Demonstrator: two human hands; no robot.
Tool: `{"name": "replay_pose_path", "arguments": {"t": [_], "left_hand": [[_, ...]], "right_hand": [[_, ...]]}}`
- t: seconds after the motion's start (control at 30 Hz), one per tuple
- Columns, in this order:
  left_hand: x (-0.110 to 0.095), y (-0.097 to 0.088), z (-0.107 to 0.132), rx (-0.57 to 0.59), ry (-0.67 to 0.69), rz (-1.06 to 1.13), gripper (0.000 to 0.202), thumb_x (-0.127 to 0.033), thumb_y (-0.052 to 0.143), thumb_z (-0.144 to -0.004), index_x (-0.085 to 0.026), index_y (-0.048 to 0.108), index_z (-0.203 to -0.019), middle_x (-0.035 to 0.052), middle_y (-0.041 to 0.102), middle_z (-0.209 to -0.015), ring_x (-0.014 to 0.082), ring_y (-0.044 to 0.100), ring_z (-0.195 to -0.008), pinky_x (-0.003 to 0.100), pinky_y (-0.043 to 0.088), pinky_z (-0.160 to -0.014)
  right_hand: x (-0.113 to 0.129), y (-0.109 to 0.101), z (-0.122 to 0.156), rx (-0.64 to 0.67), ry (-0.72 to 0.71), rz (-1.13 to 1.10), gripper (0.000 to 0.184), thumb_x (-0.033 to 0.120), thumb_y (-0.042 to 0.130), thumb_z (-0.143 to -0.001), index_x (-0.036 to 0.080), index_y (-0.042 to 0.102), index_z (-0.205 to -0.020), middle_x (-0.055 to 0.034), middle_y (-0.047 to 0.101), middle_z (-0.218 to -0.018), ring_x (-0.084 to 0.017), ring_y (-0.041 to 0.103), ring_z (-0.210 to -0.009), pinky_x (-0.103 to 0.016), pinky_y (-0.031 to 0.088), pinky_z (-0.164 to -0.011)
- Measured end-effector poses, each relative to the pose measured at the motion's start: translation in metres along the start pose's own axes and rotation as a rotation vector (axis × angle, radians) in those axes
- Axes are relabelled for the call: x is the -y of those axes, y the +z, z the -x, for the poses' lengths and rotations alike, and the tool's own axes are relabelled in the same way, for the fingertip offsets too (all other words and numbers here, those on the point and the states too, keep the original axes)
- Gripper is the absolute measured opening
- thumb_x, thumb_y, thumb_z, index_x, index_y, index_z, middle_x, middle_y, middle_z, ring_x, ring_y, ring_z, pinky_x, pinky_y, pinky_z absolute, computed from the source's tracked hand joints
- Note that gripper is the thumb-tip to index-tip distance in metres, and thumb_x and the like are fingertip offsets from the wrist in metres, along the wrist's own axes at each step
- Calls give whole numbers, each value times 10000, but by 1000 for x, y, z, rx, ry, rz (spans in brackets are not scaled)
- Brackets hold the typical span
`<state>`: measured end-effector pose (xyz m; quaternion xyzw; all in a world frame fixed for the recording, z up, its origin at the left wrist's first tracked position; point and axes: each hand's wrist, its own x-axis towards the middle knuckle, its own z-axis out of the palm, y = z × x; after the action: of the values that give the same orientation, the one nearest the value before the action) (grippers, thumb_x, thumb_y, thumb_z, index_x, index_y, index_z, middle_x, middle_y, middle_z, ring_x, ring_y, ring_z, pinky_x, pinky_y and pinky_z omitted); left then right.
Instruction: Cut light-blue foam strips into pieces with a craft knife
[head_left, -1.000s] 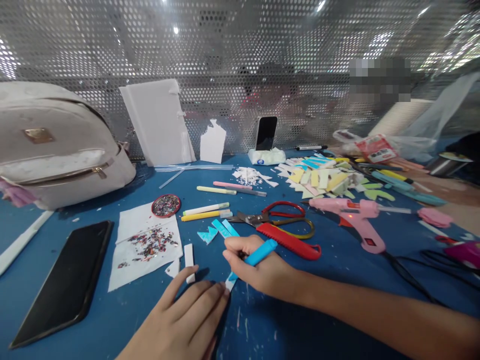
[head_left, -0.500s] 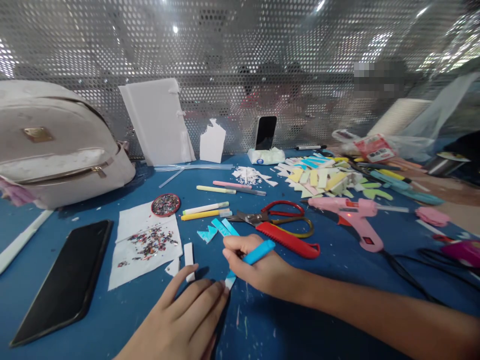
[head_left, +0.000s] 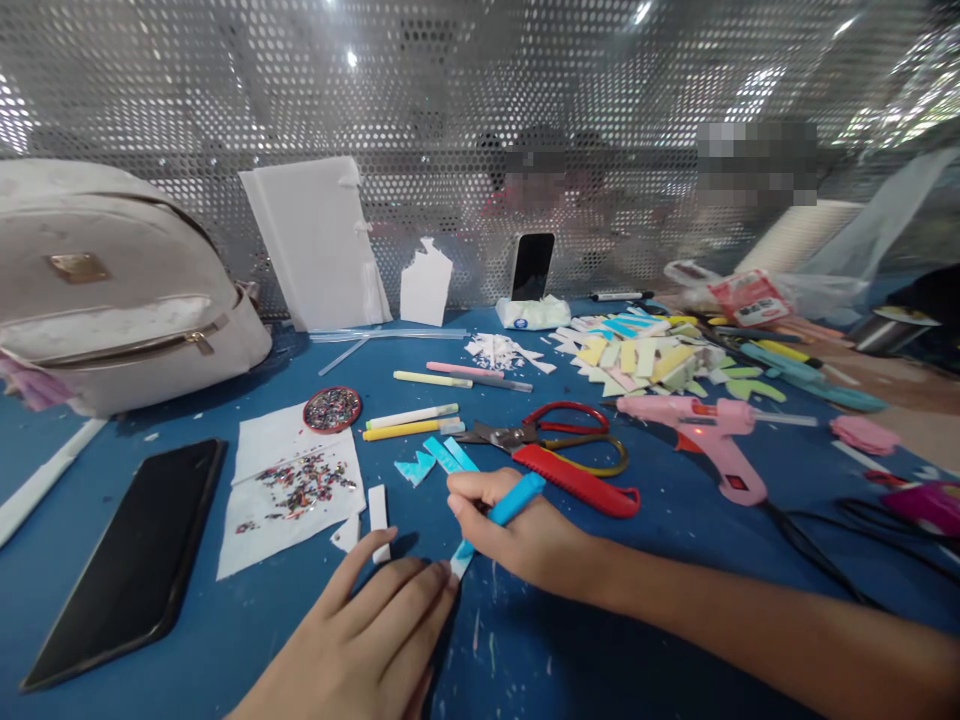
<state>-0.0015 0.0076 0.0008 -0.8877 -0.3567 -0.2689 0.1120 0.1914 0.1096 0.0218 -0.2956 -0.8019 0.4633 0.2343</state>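
the left hand (head_left: 375,620) lies palm down at lower centre on the blue, paint-flecked surface (head_left: 570,665), its little finger apart at a stubby matte white strip (head_left: 378,510), the others together, tips on a narrow flat white-and-blue strip (head_left: 460,563). just right of it, the right hand (head_left: 532,545) has its fingers clamped on a smooth, round-barrelled blue marker (head_left: 519,500), tilted, its lower end at the narrow strip. at lower left is a glossy black rectangular phone (head_left: 124,570); beside it, creased white paper (head_left: 247,450) carries glinting flakes. beyond the right hand are scissors with metal blades (head_left: 510,437), and, centre right, a pink plastic glue gun (head_left: 694,410). farther off, flat pastel offcuts (head_left: 637,355) overlap in a heap, before a perforated metal panel (head_left: 420,100).
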Motion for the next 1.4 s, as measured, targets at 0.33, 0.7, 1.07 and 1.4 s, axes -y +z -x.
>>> {"name": "replay_pose_path", "arguments": {"t": [0.33,0.7,1.07,1.4], "left_hand": [[1,1,1,-1,-1,-5,301,-221,442,-1032,-146,679,-1201,6,714,-1105,156,619,-1024,364,167,-1222],[0,1,0,-24,5,-5,301,-225,437,-1036,-154,690,-1183,-4,725,-1078,151,631,-997,352,170,-1221],[0,0,1,-14,-7,-10,293,-227,438,-1041,-157,674,-1198,-3,715,-1090,136,628,-1023,351,173,-1225],[0,0,1,6,-5,-5,287,-223,456,-1032,-151,674,-1204,-1,715,-1105,140,627,-1026,347,154,-1231]], "right_hand": [[2,-1,0,0,13,-36,341,213,430,-934,213,266,-635,61,268,-605,-105,282,-560,-258,246,-521],[-1,0,0,25,28,-39,359,229,423,-952,213,266,-630,62,255,-605,-111,286,-568,-265,245,-532],[-3,0,-1,-7,32,-45,355,239,411,-978,212,275,-652,61,275,-619,-111,281,-572,-263,246,-533],[-3,1,0,-9,34,-58,355,235,412,-979,210,281,-649,59,278,-618,-111,292,-572,-264,251,-535]]}}
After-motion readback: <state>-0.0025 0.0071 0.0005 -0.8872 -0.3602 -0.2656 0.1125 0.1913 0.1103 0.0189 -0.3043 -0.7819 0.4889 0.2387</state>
